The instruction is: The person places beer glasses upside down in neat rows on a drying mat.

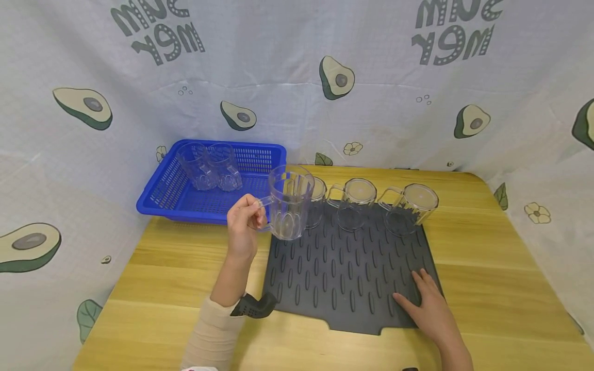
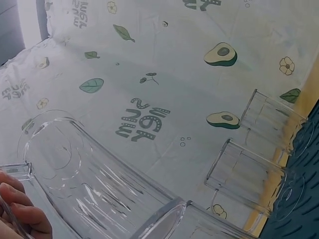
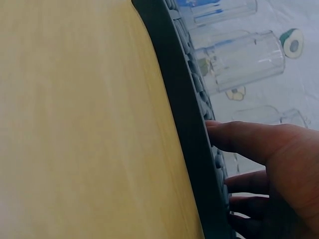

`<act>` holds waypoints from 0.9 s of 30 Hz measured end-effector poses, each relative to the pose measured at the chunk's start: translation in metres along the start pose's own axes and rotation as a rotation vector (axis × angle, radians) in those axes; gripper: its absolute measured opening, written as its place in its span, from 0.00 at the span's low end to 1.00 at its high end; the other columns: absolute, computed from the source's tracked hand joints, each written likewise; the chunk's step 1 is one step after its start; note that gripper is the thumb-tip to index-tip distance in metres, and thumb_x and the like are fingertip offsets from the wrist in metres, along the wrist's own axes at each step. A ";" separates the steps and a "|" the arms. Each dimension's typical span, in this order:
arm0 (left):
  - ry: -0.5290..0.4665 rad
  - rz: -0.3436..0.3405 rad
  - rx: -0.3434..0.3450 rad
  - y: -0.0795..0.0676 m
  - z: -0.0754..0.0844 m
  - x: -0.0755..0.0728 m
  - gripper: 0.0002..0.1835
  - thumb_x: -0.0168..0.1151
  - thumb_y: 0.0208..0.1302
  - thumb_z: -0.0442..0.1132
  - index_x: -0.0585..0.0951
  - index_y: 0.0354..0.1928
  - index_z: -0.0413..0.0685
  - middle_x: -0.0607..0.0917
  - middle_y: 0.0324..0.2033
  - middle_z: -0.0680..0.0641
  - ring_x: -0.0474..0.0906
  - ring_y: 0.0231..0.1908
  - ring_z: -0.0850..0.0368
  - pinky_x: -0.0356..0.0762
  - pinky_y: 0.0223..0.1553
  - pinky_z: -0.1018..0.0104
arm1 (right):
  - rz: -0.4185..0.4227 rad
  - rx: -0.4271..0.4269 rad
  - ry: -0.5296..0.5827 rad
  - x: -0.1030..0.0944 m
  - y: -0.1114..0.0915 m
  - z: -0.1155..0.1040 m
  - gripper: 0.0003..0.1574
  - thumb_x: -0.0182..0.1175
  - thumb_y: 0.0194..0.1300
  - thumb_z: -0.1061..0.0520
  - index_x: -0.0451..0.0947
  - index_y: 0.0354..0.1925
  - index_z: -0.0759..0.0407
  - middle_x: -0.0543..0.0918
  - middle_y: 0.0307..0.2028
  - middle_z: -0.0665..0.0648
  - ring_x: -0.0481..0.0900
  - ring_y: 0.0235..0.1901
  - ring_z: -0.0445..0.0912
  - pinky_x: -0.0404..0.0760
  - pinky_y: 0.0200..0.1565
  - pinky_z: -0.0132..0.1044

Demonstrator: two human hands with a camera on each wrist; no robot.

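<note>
Mug (image 1: 291, 206), clear and faceted, is held upright in the air over the far left part of a dark ridged mat (image 1: 334, 278), partly covering the leftmost mug behind it. The left hand (image 1: 242, 221) grips its handle from the left side, fingers curled round, with the forearm reaching up from the near left in a beige sleeve (image 1: 214, 330). The right hand (image 1: 429, 309) grasps nothing; its fingers are extended and spread, touching the mat at its near right edge. Along the mat's far edge, three clear mugs (image 1: 357, 193) stand upside down in a row, handles to the left. At far left, a blue basket (image 1: 181, 211) contains two more clear mugs (image 1: 226, 167), side by side. Mat and basket rest on a wooden table (image 1: 482, 257), before an avocado-print cloth (image 1: 283, 51)
</note>
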State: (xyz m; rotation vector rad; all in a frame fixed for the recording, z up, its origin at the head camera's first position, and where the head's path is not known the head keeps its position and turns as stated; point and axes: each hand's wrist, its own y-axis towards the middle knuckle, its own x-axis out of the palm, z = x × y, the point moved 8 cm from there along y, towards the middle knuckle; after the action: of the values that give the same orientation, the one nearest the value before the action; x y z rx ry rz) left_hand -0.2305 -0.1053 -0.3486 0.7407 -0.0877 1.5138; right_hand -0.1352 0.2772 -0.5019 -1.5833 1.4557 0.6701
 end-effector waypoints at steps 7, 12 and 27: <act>-0.044 -0.073 0.021 -0.005 -0.005 0.010 0.13 0.43 0.57 0.31 0.69 0.19 0.52 0.70 0.14 0.57 0.58 0.15 0.65 0.57 0.19 0.76 | 0.000 0.003 0.007 0.000 0.001 0.001 0.61 0.61 0.64 0.35 0.49 0.69 0.80 0.44 0.69 0.82 0.43 0.67 0.76 0.49 0.61 0.72; -0.081 -0.129 0.002 -0.009 -0.011 0.019 0.13 0.42 0.58 0.30 0.69 0.19 0.52 0.70 0.14 0.58 0.59 0.15 0.66 0.57 0.19 0.76 | -0.010 0.008 0.016 0.000 0.001 0.002 0.61 0.61 0.64 0.35 0.49 0.69 0.80 0.44 0.69 0.81 0.43 0.67 0.76 0.49 0.61 0.72; -0.139 -0.222 -0.056 -0.020 -0.022 0.048 0.14 0.42 0.59 0.31 0.69 0.19 0.54 0.69 0.15 0.59 0.58 0.16 0.66 0.54 0.19 0.75 | -0.044 0.049 0.037 -0.003 0.002 0.001 0.61 0.59 0.65 0.34 0.48 0.70 0.80 0.42 0.69 0.81 0.42 0.67 0.77 0.49 0.61 0.71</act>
State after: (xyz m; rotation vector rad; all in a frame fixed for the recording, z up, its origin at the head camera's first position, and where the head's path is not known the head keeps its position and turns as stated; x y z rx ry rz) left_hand -0.2156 -0.0509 -0.3501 0.7840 -0.1470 1.2439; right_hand -0.1376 0.2801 -0.5006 -1.5925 1.4493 0.5784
